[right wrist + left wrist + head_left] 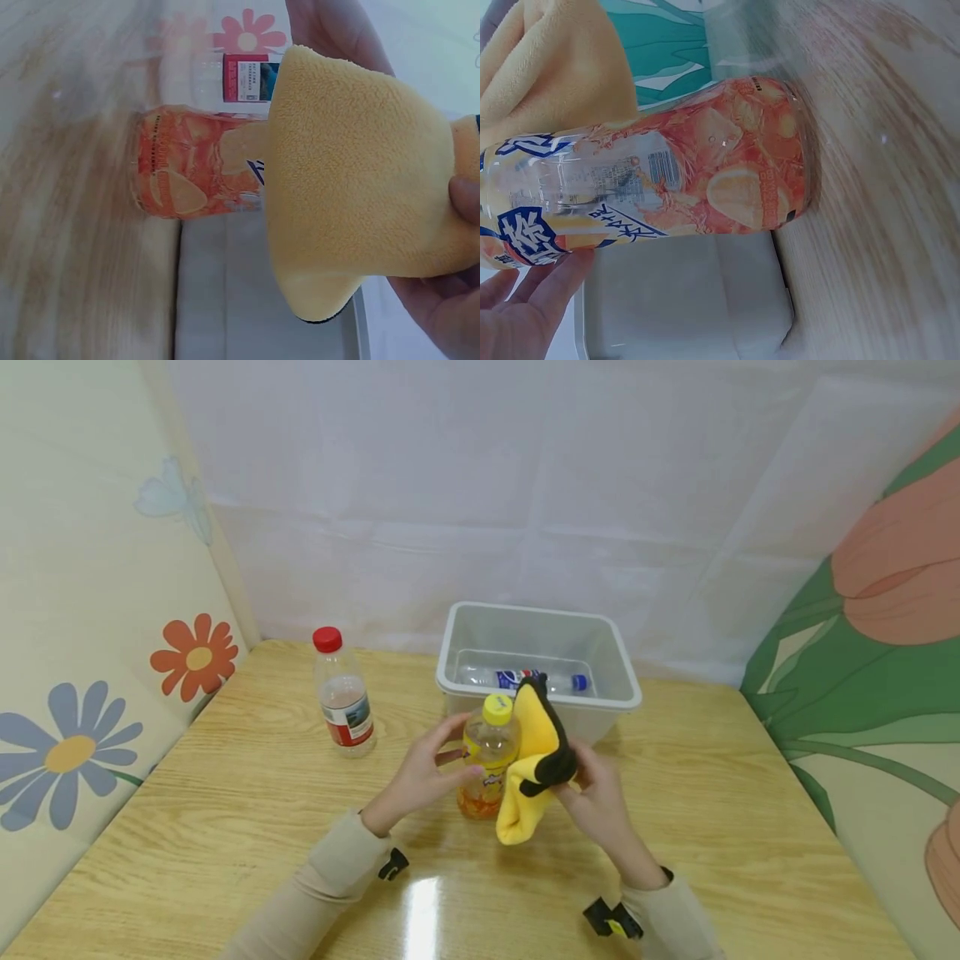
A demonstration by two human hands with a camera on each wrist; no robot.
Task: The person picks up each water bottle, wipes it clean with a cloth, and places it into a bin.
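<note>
Between the curled fingers and thumb of the left hand point(422, 775), a clear, yellow-capped bottle point(492, 749), orange-patterned below, is held upright on the tabletop point(225, 802); just rightward, a black-edged yellow cloth point(532, 727) is pinched in the right hand's point(602, 797) fingers.

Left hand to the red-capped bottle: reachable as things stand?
Likely yes: the left hand seems to have only bare tabletop between it and the red-capped bottle, though it would first have to release the yellow-capped bottle.
</note>
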